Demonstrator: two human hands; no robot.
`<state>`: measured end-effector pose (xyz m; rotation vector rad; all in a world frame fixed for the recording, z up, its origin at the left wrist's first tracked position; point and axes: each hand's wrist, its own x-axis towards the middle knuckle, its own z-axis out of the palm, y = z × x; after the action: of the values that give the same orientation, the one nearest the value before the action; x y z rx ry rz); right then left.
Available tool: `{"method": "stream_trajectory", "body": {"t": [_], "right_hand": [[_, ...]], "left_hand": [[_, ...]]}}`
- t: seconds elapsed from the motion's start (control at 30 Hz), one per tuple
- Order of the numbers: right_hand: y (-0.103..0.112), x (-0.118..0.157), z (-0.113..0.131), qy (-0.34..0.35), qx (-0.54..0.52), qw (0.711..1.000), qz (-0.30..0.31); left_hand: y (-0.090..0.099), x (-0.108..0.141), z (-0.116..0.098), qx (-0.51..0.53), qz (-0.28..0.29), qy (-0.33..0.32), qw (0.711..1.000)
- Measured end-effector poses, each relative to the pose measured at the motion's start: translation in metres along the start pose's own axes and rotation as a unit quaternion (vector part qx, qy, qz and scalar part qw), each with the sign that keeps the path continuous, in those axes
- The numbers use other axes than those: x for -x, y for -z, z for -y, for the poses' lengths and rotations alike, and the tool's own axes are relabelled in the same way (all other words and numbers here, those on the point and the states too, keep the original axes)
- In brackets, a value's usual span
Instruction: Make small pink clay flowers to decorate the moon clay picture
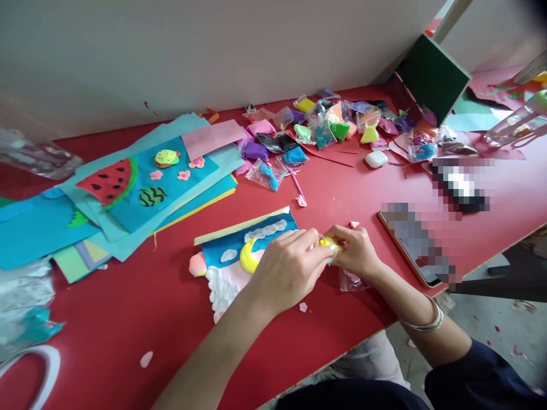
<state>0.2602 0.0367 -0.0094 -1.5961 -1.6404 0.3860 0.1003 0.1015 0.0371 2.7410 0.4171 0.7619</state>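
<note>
Between my two hands is a small clear bag of yellow modelling clay (330,245). My left hand (290,267) pinches its left side, and the fingers of my right hand (356,250) are closed round its right side. Under my left forearm and hand lies a blue clay picture (220,253), partly covered. It carries a yellow crescent moon (248,257), white clay clouds (265,229) and a bumpy white clay border (220,287). A peach clay lump (197,265) touches its left edge. Below my right hand lies another clear bag (352,281).
Many bagged clays (294,139) are heaped along the wall. Stacked coloured papers with a clay watermelon slice (109,182) lie at left. A pink stick tool (296,185), a white earphone case (376,159) and a phone (414,247) rest on the red table (106,319). A tape roll (53,370) sits front left.
</note>
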Motion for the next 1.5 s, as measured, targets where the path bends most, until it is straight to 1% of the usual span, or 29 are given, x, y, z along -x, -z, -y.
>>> {"method": "stream_trajectory", "body": {"t": [0.1, 0.17, 0.33, 0.4, 0.47, 0.53, 0.6, 0.73, 0.8, 0.9, 1.1, 1.27, 1.37, 1.43, 1.5], "right_hand": [[0.000, 0.000, -0.001, -0.001, -0.005, 1.000, 0.006], [0.000, 0.001, -0.001, 0.003, -0.002, 1.000, 0.014], [0.000, 0.004, 0.001, -0.003, 0.021, 0.999, 0.030], [0.000, 0.004, 0.002, -0.005, 0.021, 0.999, 0.042], [0.000, 0.004, 0.002, -0.005, 0.020, 0.998, 0.051], [0.000, 0.005, 0.001, -0.002, 0.016, 0.998, 0.062], [0.000, 0.005, 0.000, 0.003, 0.005, 0.998, 0.069], [-0.001, 0.003, 0.001, 0.011, -0.029, 0.998, 0.059], [0.000, 0.002, 0.003, 0.006, -0.047, 0.997, 0.062], [0.002, 0.000, 0.006, -0.014, -0.061, 0.996, 0.068], [0.003, -0.001, 0.004, -0.039, -0.036, 0.996, 0.073], [0.004, -0.001, 0.004, -0.054, -0.017, 0.994, 0.097], [0.004, -0.002, 0.004, -0.086, 0.001, 0.994, 0.074], [0.004, -0.003, 0.002, -0.124, 0.038, 0.991, 0.032], [0.004, -0.004, -0.002, -0.150, 0.092, 0.984, -0.025]], "left_hand": [[-0.004, 0.000, 0.000, -0.007, -0.013, -0.008, 1.000], [-0.007, 0.000, -0.002, -0.021, -0.007, -0.003, 1.000], [-0.011, 0.002, -0.005, -0.072, 0.009, 0.052, 0.996], [-0.012, 0.003, -0.003, -0.076, 0.019, 0.041, 0.996], [-0.012, 0.003, -0.002, -0.078, 0.037, 0.013, 0.996], [-0.013, 0.003, -0.001, -0.085, 0.043, -0.012, 0.995], [-0.014, 0.002, -0.001, -0.095, 0.032, -0.034, 0.994], [-0.016, 0.002, -0.001, -0.123, -0.019, -0.094, 0.988], [-0.016, 0.002, 0.000, -0.138, -0.040, -0.111, 0.983], [-0.016, 0.004, 0.002, -0.159, -0.064, -0.109, 0.979], [-0.016, 0.003, 0.006, -0.191, -0.068, -0.112, 0.973], [-0.013, 0.002, 0.008, -0.156, -0.057, -0.085, 0.983], [-0.012, 0.002, 0.010, -0.134, -0.053, -0.070, 0.987], [-0.012, 0.002, 0.011, -0.116, -0.057, -0.039, 0.991], [-0.011, 0.001, 0.012, -0.089, -0.065, -0.007, 0.994]]}}
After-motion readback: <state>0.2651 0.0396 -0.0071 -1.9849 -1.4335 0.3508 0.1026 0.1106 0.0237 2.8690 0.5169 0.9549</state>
